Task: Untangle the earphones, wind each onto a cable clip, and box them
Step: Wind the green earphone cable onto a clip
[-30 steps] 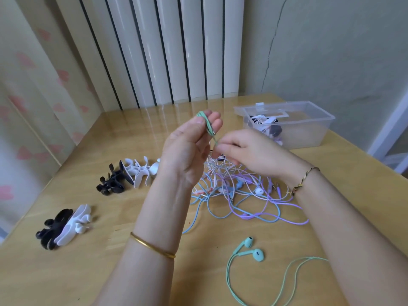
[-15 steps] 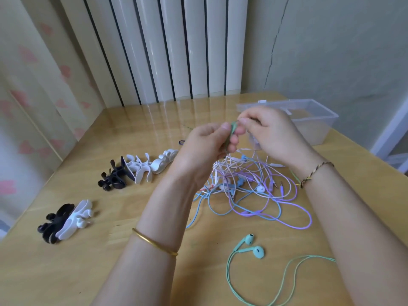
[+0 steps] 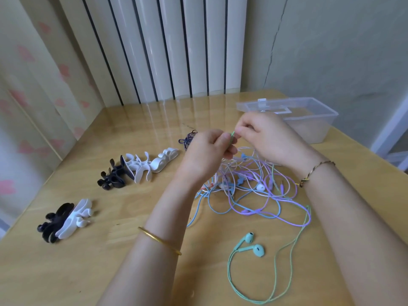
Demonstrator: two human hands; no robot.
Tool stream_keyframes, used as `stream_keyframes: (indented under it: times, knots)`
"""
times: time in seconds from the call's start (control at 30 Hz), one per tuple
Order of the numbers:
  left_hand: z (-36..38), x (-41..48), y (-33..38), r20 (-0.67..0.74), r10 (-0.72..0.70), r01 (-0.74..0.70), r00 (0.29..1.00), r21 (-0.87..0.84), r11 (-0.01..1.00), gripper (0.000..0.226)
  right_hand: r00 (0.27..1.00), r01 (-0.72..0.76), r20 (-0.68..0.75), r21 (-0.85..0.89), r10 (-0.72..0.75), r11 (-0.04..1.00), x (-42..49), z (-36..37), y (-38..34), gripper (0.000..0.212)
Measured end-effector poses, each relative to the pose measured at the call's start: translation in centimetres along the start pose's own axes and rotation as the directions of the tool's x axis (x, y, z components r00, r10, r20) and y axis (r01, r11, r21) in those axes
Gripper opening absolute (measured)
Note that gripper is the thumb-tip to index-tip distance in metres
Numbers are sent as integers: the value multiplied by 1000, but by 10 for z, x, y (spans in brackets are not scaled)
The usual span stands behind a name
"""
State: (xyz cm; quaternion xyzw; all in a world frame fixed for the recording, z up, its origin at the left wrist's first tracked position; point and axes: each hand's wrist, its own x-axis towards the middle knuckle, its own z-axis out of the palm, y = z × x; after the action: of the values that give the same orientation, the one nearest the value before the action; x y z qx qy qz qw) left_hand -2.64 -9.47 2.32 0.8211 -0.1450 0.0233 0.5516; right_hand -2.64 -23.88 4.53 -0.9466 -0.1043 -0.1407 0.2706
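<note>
We see both hands raised above the table [image 3: 88, 272], close together over the tangle of earphones [image 3: 254, 195]. The left hand [image 3: 207, 151] has its fingers curled and nips a short green bit of cable between thumb and fingertips. The right hand [image 3: 269, 138] pinches the same green bit from the other side, so the two hands meet at it. This cable belongs to the green earphones [image 3: 251, 244]. Their two buds lie on the table near us, apart from the tangle, and their thin lead loops round in front and runs up the right side towards the hands.

The tangle lies under and just behind the hands, with blue, purple and white leads crossing each other. A clear box [image 3: 313, 120] stands behind the right hand, near the wall. We cannot tell what lies in it.

To the left lie the cable clips: a near group [image 3: 66, 219], black and white, and a far group [image 3: 136, 168], touching one another in a row. A dark cord [image 3: 187, 139] shows just behind the left hand.
</note>
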Motion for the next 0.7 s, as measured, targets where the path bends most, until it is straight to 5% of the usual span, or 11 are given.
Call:
stream_keyframes:
  times: [0.1, 0.17, 0.27, 0.33, 0.43, 0.5, 0.57, 0.7]
  knots:
    - [-1, -2, 3, 84, -73, 79, 994, -68, 995, 34, 994, 5, -105, 48, 0, 999, 3, 6, 4, 15]
    - [-5, -1, 6, 96, -123, 151, 988, -392, 907, 34, 996, 20, -90, 110, -10, 994, 3, 8, 5, 18]
    - [-16, 4, 10, 37, -198, 153, 979, -779, 609, 30, 996, -3, 89, 72, -3, 997, 1, 12, 5, 24]
    - [-20, 6, 7, -44, -231, 97, 972, -822, 562, 26, 954, 21, 297, 80, -44, 997, -6, 11, -2, 23]
    - [-14, 2, 0, -177, -180, 25, 968, -642, 766, 20, 861, 58, 485, 210, -156, 976, -14, 5, -18, 22]
    - [-9, -1, -4, -189, -82, 11, 979, -352, 936, 18, 895, 81, 416, 206, -162, 975, -13, -2, -21, 21]
    - [-7, -2, -1, -106, -17, 4, 994, -127, 992, 21, 957, 46, 271, 219, -106, 975, -10, -10, -14, 18]
    - [-5, -5, 11, 60, 9, -13, 998, 66, 998, 32, 993, 47, 93, 193, -66, 980, -7, -9, -4, 14]
